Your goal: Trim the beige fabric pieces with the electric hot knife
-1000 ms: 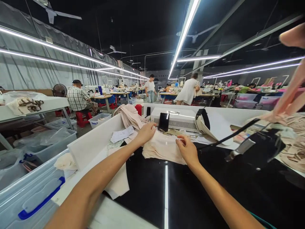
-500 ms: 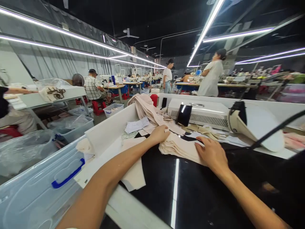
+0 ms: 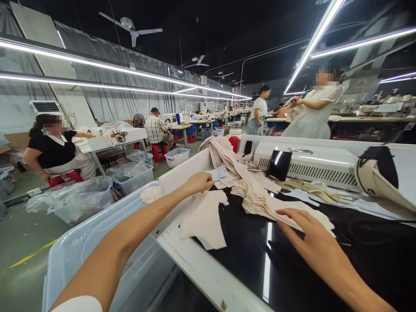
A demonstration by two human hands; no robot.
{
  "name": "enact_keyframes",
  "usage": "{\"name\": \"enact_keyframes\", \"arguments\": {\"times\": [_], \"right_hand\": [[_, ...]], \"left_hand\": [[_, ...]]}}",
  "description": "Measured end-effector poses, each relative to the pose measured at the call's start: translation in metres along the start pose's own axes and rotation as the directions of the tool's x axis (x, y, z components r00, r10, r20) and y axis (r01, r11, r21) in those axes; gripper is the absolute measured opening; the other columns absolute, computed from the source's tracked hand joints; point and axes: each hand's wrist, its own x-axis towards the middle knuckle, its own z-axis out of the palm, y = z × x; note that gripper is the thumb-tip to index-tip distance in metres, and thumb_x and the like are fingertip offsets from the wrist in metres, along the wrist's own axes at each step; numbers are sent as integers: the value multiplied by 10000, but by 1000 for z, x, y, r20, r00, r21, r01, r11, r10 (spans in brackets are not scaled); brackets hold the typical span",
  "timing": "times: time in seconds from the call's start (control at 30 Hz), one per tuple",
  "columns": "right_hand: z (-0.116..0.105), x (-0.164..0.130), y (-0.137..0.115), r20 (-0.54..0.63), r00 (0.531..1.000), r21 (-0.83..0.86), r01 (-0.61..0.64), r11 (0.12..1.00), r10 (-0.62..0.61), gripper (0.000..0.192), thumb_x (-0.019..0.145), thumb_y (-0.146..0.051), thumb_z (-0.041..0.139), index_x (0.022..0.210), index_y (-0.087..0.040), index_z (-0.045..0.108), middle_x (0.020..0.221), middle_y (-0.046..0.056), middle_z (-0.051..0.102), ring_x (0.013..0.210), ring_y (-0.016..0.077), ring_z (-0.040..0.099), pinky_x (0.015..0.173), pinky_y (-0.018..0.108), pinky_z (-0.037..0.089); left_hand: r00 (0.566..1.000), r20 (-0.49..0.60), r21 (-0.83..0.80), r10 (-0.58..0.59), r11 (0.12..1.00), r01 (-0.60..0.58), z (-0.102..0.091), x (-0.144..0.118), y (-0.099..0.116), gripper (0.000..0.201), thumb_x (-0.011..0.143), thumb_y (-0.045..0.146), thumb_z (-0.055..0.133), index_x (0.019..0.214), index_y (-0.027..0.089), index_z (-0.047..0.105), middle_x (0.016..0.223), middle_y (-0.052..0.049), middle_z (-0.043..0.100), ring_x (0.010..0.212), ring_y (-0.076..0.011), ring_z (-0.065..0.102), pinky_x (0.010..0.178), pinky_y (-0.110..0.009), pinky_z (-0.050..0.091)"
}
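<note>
Pinning the fanned stack of cream fabric pieces (image 3: 279,206) under flat, spread right-hand fingers (image 3: 294,215) seems wise; left hand (image 3: 197,182), loosely curled, empty, should lift one single piece (image 3: 203,216) cleanly off the counter (image 3: 201,264).

You are working in a garment factory: seated workers (image 3: 53,149) are lining rows of sewing tables (image 3: 182,127), cut fabric pieces (image 3: 260,201) are piling up under strip lights (image 3: 97,65).

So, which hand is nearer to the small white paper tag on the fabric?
Left. The left hand lies just beside the paper tag. The right hand rests farther away, on the stack of cream fabric pieces.
</note>
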Motion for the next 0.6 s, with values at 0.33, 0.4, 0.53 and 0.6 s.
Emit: {"name": "enact_keyframes", "arguments": {"times": [0.33,0.4,0.53,0.6], "right_hand": [[3,-42,-34,151,988,170,-32,985,6,374,1063,-620,656,1102,-349,911,1309,95,875,1154,337,879,982,439,731],[1,-48,-41,173,985,187,-36,982,3,371,1070,-614,661,1093,-346,916,1297,97,877,1063,317,885,931,411,739],[-1,-55,-49,183,983,247,-56,967,10,364,1078,-604,663,1060,-343,916,1227,89,883,973,294,874,853,372,735],[-1,-56,-51,235,972,275,-92,957,26,351,1062,-616,697,1065,-346,921,1165,78,890,921,284,862,831,365,734]], "left_hand": [[996,-86,157,-39,986,52,39,-28,-39,439,1168,444,825,1517,193,739,1528,-139,748,1311,-319,781,1110,-549,705],[992,-125,143,-13,989,31,42,-32,-42,432,1170,445,822,1512,194,742,1524,-138,750,1309,-317,782,1110,-547,705],[979,-201,101,47,994,-27,33,-39,-46,419,1169,452,825,1490,192,751,1510,-134,757,1304,-313,783,1113,-548,702],[967,-240,70,86,995,-71,26,-43,-43,318,1174,411,811,1398,188,785,1453,-123,781,1302,-308,779,1140,-545,683]]}}
